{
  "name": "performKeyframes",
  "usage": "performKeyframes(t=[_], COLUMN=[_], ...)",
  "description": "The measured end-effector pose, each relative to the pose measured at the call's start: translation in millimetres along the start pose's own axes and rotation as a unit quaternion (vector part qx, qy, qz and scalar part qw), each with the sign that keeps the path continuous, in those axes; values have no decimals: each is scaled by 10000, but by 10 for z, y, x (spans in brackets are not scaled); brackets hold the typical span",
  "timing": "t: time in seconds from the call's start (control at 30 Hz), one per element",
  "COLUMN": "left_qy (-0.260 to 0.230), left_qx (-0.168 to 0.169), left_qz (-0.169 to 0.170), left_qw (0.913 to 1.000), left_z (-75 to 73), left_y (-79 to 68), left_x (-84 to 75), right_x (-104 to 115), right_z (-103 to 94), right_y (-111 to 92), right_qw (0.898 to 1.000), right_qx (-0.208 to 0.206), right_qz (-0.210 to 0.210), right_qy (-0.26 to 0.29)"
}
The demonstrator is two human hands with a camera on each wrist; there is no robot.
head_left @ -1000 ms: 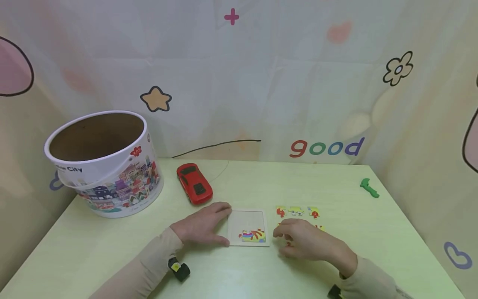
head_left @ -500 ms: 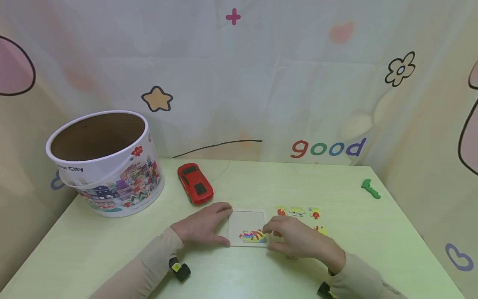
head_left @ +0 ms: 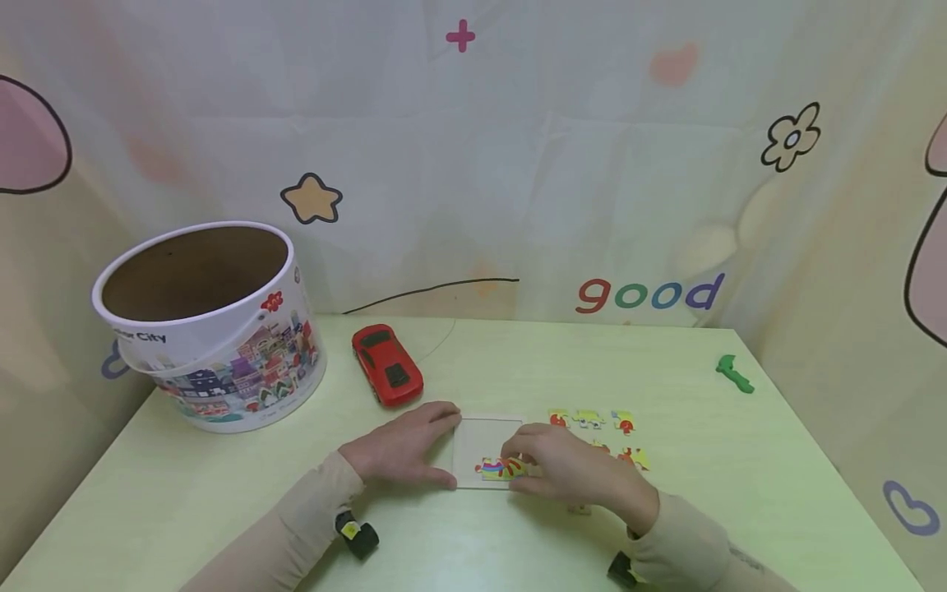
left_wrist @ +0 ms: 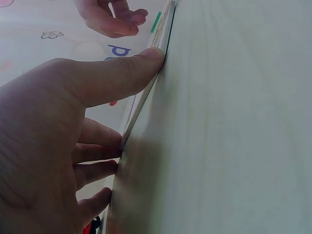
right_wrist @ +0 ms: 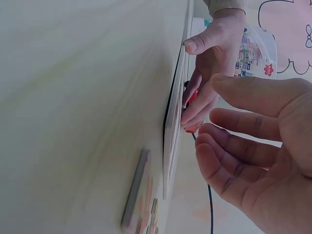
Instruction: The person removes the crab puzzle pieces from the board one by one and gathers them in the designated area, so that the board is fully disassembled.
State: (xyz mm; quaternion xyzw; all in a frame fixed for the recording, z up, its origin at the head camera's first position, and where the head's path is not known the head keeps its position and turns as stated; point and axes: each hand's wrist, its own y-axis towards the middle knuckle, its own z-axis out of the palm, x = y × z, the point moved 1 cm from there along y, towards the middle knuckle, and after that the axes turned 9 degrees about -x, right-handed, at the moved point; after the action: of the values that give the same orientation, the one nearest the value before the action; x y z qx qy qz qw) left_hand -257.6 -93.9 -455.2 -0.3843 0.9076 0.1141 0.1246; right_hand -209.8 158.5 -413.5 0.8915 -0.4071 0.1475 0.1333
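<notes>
A square, pale wooden puzzle tray [head_left: 484,440] lies flat on the table, with joined puzzle pieces [head_left: 491,469] in red, yellow and purple along its near side. My left hand [head_left: 399,448] presses its thumb and forefinger against the tray's left corners; the left wrist view has the thumb tip on the tray's edge. Over the tray's right side hovers my right hand [head_left: 565,469], covering part of the pieces. In the right wrist view its thumb and loosely bent fingers stand apart with nothing between them. Several loose puzzle pieces [head_left: 588,419] lie right of the tray, some partly hidden by this hand.
Behind the left hand sits a red toy car [head_left: 387,364]. A large white printed bucket [head_left: 244,362] stands at the back left. Near the table's right edge is a small green toy [head_left: 735,374]. A patterned curtain [head_left: 444,164] closes off the back.
My right hand has moved left from beside the loose pieces to over the tray's right part. The left hand keeps its place at the tray's left edge.
</notes>
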Motion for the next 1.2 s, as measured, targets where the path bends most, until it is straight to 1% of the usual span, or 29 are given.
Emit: performKeyframes(t=[0.17, 0.4, 0.63, 0.87, 1.07, 1.2], left_qy=[-21, -26, 31, -45, -1, -7], left_qx=[13, -8, -28, -23, -59, -35], left_qz=[-4, 45, 103, 81, 127, 72], left_qw=[10000, 10000, 9999, 10000, 9999, 10000], left_z=[-5, -15, -4, 9, 26, 1], left_y=[2, -6, 2, -13, -6, -10], left_x=[0, -6, 3, 1, 16, 7], right_x=[48, 96, 123, 144, 142, 142], right_z=[14, 56, 86, 142, 171, 177], right_y=[54, 119, 178, 231, 265, 285], right_qw=[9999, 9995, 9992, 9979, 9979, 9983], right_qx=[79, -16, 68, 30, 92, 112], right_qz=[83, -162, -112, -317, -188, -132], right_qy=[-88, -283, -372, -570, -610, -563])
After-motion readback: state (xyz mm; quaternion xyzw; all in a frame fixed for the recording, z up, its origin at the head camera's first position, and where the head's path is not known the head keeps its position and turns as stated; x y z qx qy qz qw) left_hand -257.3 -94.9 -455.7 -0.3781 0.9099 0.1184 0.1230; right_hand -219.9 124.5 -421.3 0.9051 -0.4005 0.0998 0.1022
